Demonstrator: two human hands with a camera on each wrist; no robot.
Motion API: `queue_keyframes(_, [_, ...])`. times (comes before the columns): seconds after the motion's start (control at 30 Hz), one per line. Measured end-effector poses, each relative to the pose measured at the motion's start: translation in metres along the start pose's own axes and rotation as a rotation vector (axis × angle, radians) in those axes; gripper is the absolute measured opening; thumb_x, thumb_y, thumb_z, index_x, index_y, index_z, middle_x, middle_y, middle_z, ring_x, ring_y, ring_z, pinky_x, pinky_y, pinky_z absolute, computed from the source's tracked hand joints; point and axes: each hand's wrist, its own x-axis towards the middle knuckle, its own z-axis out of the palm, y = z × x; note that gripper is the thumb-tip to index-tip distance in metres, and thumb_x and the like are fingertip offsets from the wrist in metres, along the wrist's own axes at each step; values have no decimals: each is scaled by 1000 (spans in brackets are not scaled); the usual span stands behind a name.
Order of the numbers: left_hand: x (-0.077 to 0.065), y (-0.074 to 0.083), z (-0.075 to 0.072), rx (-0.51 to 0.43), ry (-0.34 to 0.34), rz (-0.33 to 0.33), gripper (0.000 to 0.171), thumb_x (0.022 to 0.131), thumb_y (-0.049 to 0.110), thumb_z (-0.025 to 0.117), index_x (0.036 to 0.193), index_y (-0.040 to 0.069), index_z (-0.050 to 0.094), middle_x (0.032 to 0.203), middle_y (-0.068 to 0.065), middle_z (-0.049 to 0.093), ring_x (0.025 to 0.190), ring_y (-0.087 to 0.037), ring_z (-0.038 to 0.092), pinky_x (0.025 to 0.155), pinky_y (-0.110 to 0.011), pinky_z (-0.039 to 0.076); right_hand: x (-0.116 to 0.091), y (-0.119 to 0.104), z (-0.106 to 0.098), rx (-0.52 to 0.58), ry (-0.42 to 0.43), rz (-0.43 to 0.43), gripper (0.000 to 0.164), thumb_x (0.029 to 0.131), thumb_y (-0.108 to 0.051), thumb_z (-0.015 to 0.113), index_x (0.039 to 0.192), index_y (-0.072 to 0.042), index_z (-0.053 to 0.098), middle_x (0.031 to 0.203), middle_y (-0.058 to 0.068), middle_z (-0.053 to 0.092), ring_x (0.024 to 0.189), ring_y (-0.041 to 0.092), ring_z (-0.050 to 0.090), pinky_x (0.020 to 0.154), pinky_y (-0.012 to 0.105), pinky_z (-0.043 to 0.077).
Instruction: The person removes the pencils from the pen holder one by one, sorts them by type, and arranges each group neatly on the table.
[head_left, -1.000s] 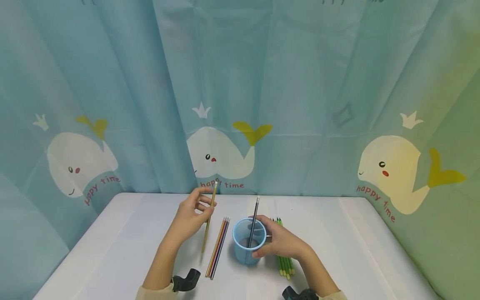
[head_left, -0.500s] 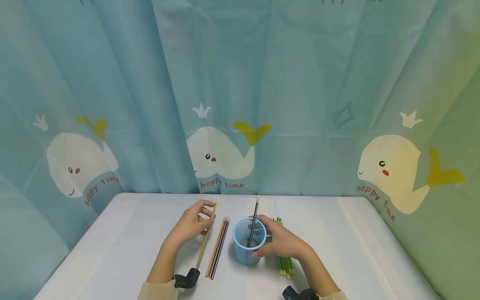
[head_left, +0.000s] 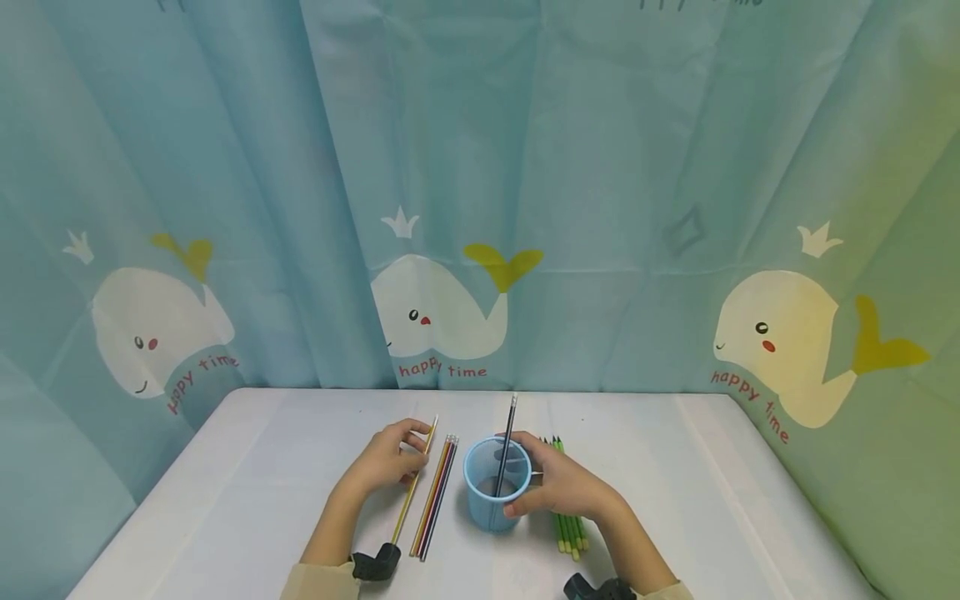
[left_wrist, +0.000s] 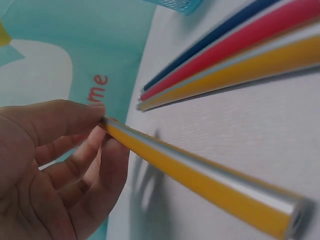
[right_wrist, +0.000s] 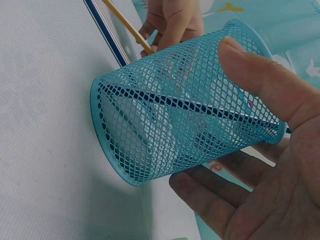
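Between thumb and fingers, my left hand (head_left: 386, 457) pinches a yellow pencil (left_wrist: 200, 172) with a silver stripe. The pencil slants low over the white table, its near end by the left wrist device. To its right lies a row of pencils (head_left: 432, 504), yellow, red and dark blue in the left wrist view. My right hand (head_left: 562, 483) grips a blue mesh pencil cup (right_wrist: 170, 110) from the right side, thumb near the rim. One dark pencil (head_left: 507, 442) leans inside the cup, its top sticking out above the rim.
Several green pencils (head_left: 573, 533) lie bunched on the table (head_left: 675, 517), partly behind the right hand. A blue-green curtain (head_left: 600, 167) with white whales hangs along the table's back edge. Black devices (head_left: 377, 562) are strapped to both wrists.
My left hand has come down toward the table with the yellow pencil, whose lower end has swung nearer to me. The right hand and cup have stayed in place.
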Motion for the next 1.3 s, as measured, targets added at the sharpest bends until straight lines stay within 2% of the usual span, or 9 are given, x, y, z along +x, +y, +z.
queue_keyframes(0.4, [-4, -3, 4, 71, -21, -33, 40, 88, 0, 70, 126, 3, 60, 98, -7, 63, 72, -18, 61, 54, -30, 57, 0, 1, 1, 3, -2, -2, 87, 72, -14, 89, 145, -15, 42, 136, 12, 57, 127, 30, 53, 107, 54, 45])
queue_keyframes(0.6, [-4, 0, 3, 82, 19, 6, 38, 89, 2, 69, 126, 5, 61, 101, -7, 66, 70, -17, 61, 56, -30, 55, 0, 2, 1, 4, -8, 4, 89, 72, -14, 89, 147, -13, 40, 137, 12, 56, 127, 30, 54, 106, 52, 47])
queue_keyframes(0.73, [-3, 10, 0, 73, 72, 80, 35, 91, 4, 67, 125, 7, 62, 106, -6, 67, 79, -16, 63, 62, -31, 57, 0, 1, 1, -1, -7, -3, 88, 72, -14, 89, 146, -14, 41, 137, 12, 56, 127, 30, 53, 106, 52, 47])
queue_keyframes(0.9, [-8, 31, 0, 112, 107, 236, 32, 93, 9, 68, 125, 15, 63, 117, -3, 67, 100, -20, 66, 81, -37, 58, 0, 0, 0, -5, 3, 1, 88, 72, -14, 89, 146, -11, 41, 136, 13, 56, 126, 31, 54, 105, 52, 48])
queue_keyframes(1.03, [-15, 48, 4, 118, 56, 357, 32, 96, 14, 67, 127, 21, 63, 129, 1, 62, 114, -25, 61, 88, -40, 58, 0, 0, 0, -11, 5, 6, 88, 73, -14, 88, 146, -10, 40, 136, 14, 56, 126, 30, 54, 105, 52, 48])
queue_keyframes(1.17, [-22, 61, 17, 138, 2, 457, 31, 98, 22, 64, 129, 25, 63, 139, 3, 54, 127, -25, 53, 92, -43, 57, 0, 1, 1, 1, -5, 2, 88, 74, -14, 87, 148, -10, 39, 138, 16, 55, 126, 30, 55, 105, 51, 49])
queue_keyframes(1.3, [-25, 68, 33, 207, -35, 519, 35, 99, 31, 62, 134, 30, 61, 149, 0, 46, 137, -30, 43, 100, -59, 48, -1, -1, -1, 12, -24, -4, 91, 76, -16, 87, 151, -11, 35, 139, 15, 54, 125, 30, 56, 104, 49, 49])
